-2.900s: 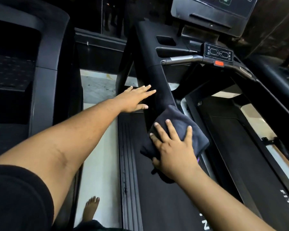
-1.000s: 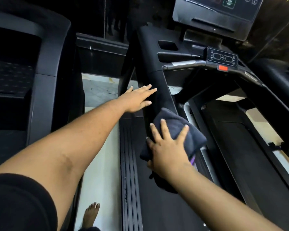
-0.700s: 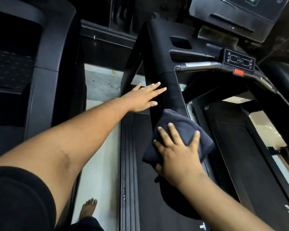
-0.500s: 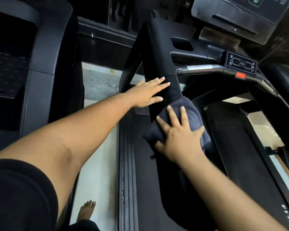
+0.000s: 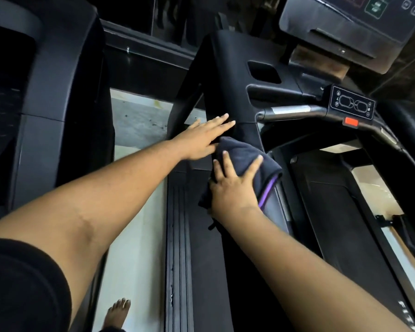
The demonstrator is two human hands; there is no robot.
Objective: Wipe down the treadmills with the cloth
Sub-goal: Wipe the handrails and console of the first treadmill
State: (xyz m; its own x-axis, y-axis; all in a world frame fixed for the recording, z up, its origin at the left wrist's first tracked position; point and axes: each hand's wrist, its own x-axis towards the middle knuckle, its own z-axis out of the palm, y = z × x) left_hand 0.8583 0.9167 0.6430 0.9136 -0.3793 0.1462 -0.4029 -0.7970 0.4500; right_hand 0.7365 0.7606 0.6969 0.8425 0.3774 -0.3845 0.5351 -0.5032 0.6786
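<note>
- Head view: the right hand [image 5: 234, 188] lies at centre, its fingers [image 5: 228, 161] straight and spread, pressing the cloth [image 5: 244, 152] flat against the treadmill [image 5: 225, 75] upright post.
- The cloth is dark with a purple hem showing at its 4 o'clock edge; it wraps over the post just below the post's seam, and a loose end hangs at 7 o'clock under the palm.
- The left hand [image 5: 201, 140] sits at 10 o'clock from the cloth, touching its upper edge; its fingers lie straight and close together, flat on the post's left side, tips reaching the seam.
- The handlebar [image 5: 290, 111] runs at 2 o'clock from the cloth, ending at a keypad [image 5: 351, 105] with a red button [image 5: 350, 121] under it.
- The console [image 5: 352, 20] fills the frame's 1 o'clock corner.
- The belt [image 5: 340, 207] lies at 4 o'clock, the ribbed side rail [image 5: 177, 236] at 7 o'clock.
- A second treadmill [image 5: 46, 92] stands at 9 o'clock, pale floor [image 5: 134, 121] between the two.
- A bare foot [image 5: 116, 312] rests on the floor at 6 o'clock.
</note>
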